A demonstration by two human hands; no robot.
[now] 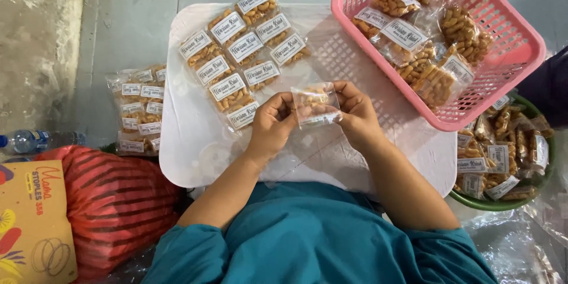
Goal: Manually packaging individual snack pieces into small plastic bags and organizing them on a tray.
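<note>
1. At the far left, on the tiled floor, lie a clear plastic water bottle [35, 140] and a yellow cardboard box [32, 225], with a red striped plastic sack [112, 201] just beside the box.
2. A clear bag stuffed with labelled snack packets [139, 109] rests off the left edge of the white plastic tray-table [189, 160], near the sack.
3. On the table's far left corner, small clear packets of orange-brown snacks with white labels [239, 53] lie in overlapping rows, labels up, probably so they can be counted or gathered easily.
4. The left hand [272, 124] pinches the left edge of a small clear packet of snacks [316, 105], fingers curled around it.
5. The right hand [355, 115] grips the packet's right edge, so the packet is held taut between both hands above the table's middle, seemingly to keep its mouth flat.
6. A pink plastic lattice basket [515, 53] sits tilted over the table's far right corner, holding more packets.
7. A green round bowl [497, 204] off the right edge holds further packets.
</note>
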